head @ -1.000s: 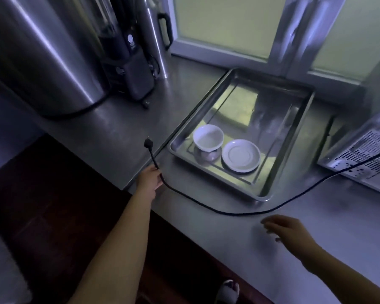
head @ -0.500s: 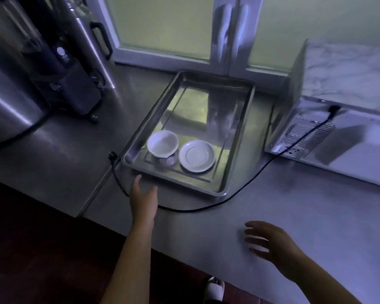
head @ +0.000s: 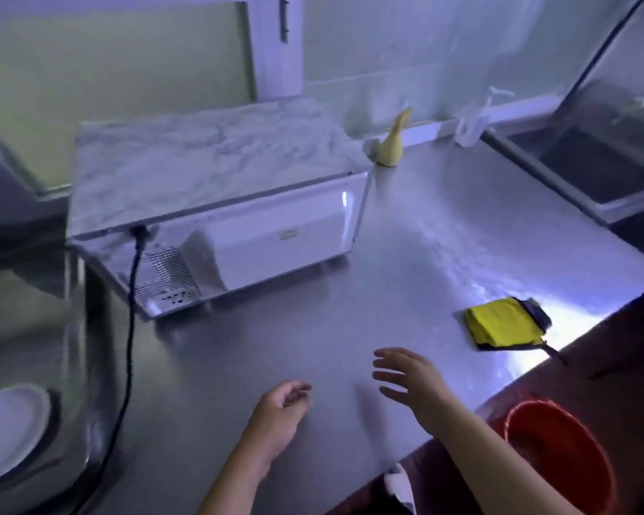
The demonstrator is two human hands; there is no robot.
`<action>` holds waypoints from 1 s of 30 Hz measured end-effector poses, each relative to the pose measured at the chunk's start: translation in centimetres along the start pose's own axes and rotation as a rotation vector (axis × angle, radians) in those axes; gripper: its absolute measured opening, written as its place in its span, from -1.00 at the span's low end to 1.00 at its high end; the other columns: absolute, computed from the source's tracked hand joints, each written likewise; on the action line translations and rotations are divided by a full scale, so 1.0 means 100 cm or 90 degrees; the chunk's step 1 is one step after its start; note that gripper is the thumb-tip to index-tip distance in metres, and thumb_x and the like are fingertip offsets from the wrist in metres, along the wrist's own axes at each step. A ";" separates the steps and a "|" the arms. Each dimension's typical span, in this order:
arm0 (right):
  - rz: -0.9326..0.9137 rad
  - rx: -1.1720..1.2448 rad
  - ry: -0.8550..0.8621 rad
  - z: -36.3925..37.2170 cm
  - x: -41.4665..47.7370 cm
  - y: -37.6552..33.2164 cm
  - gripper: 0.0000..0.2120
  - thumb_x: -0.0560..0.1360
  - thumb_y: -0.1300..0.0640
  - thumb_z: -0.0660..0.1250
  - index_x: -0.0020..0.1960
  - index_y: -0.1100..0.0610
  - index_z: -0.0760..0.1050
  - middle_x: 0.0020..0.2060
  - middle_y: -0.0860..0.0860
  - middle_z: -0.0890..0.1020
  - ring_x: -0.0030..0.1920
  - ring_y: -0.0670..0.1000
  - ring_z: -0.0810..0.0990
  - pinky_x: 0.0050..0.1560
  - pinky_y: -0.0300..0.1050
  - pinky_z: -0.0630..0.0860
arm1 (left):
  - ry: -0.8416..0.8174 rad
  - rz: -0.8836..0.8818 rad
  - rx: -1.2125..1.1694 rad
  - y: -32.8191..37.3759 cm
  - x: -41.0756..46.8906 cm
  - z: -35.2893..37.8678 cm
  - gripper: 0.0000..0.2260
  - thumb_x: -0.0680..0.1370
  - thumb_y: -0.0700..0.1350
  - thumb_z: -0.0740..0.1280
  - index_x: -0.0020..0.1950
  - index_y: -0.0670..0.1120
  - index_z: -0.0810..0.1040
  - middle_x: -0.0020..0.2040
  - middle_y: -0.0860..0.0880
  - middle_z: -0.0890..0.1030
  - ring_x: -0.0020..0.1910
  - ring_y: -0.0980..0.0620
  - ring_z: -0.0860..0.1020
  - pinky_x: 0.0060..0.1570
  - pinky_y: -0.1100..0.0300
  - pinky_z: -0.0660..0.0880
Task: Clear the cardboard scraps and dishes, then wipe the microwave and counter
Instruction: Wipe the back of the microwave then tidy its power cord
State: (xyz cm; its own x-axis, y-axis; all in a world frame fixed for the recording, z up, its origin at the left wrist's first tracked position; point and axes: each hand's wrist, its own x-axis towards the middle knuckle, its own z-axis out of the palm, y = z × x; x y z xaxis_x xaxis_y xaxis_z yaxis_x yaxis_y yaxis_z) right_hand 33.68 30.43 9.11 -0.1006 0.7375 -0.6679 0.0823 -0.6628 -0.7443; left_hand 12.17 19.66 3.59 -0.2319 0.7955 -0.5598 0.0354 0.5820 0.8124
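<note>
The white box-shaped microwave point(head: 276, 232) with a grey marble-look top sits at the back left of the shiny steel counter point(head: 313, 328). Its back side, the one with the little air holes, faces the person. A black power cord point(head: 129, 328) comes out of that back side and runs down across the counter toward the near edge.

A folded yellow cleaning cloth with a black edge point(head: 502, 325) lies flat on the counter, to the right of the microwave and near the front edge. Nothing is touching it.

A round white plate point(head: 8, 429) lies in a shiny metal tray point(head: 23, 321) at the far left, partly cut off by the edge of the view.

Both hands are over the bare counter in front of the microwave, and both hold nothing. The left hand point(head: 279, 410) has its fingers loosely curled in. The right hand point(head: 413, 377) has its fingers straight and spread wide, well apart from the yellow cloth. I cannot tell if either hand touches the counter.

Behind the microwave's right corner stands a small yellow thing with a long neck point(head: 391, 143), and near it a clear pump bottle point(head: 473, 120). A steel sink point(head: 592, 169) is at the far right. A round red plastic bucket point(head: 558, 451) sits down low, past the counter's front edge
</note>
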 end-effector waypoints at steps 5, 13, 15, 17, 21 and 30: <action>-0.024 0.116 0.187 -0.141 0.034 -0.019 -0.84 0.59 0.32 0.26 0.07 0.25 0.60 -0.07 0.14 0.60 -0.05 0.13 0.58 -0.06 -0.04 0.44 | -0.089 0.001 0.135 0.062 0.050 0.109 -0.86 0.57 -0.15 0.37 0.03 0.09 0.63 0.04 -0.01 0.66 -0.03 0.06 0.60 -0.03 0.19 0.48; -0.014 0.168 0.286 -0.303 0.082 -0.020 -0.86 0.56 0.31 0.30 -0.02 0.19 0.64 -0.14 0.14 0.63 -0.10 0.13 0.61 -0.10 -0.02 0.45 | -0.145 0.045 0.293 0.140 0.144 0.306 -0.45 0.51 -0.13 0.46 0.47 -0.11 0.39 0.42 -0.16 0.44 0.32 -0.06 0.49 0.31 0.10 0.43; -0.011 0.176 0.284 -0.318 0.086 -0.013 -0.83 0.54 0.32 0.32 -0.09 0.15 0.66 -0.18 0.12 0.65 -0.15 0.11 0.61 -0.16 -0.05 0.43 | -0.148 0.030 0.326 0.153 0.164 0.343 -0.24 0.47 -0.02 0.51 0.57 -0.11 0.22 0.51 -0.15 0.34 0.46 -0.09 0.36 0.41 0.05 0.33; -0.004 0.193 0.271 -0.324 0.089 -0.006 -0.81 0.54 0.31 0.34 -0.14 0.11 0.67 -0.19 0.11 0.67 -0.19 0.10 0.63 -0.14 -0.03 0.42 | -0.118 0.022 0.414 0.158 0.178 0.369 -0.19 0.45 0.09 0.50 0.58 -0.08 0.20 0.49 -0.18 0.32 0.48 -0.14 0.31 0.39 0.06 0.30; 0.006 0.126 0.241 -0.321 0.088 0.005 -0.87 0.55 0.26 0.37 -0.04 0.08 0.67 -0.04 0.12 0.70 -0.02 0.08 0.66 0.00 -0.05 0.53 | -0.040 0.006 0.503 0.164 0.188 0.381 -0.56 0.46 0.01 0.46 0.29 -0.07 0.50 0.26 -0.16 0.47 0.27 -0.16 0.43 0.16 0.11 0.40; -0.373 -0.519 -0.059 -0.259 0.074 -0.030 0.09 0.27 -0.22 0.45 0.53 -0.33 -0.25 0.57 -0.33 -0.12 0.58 -0.18 -0.20 0.55 0.02 -0.03 | -0.099 -0.050 0.031 0.204 0.088 0.307 -0.84 0.51 -0.30 0.44 0.01 -0.15 0.52 -0.14 -0.10 0.62 -0.16 -0.05 0.59 -0.04 -0.08 0.55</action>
State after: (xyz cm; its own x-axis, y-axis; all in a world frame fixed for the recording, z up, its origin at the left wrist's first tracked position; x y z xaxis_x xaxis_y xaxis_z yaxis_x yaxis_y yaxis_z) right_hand 58.38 41.25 6.27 -0.4166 0.8824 -0.2188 0.6446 0.1170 -0.7555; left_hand 40.72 43.73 10.26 -0.0835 0.7611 -0.6432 0.0703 0.6483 0.7581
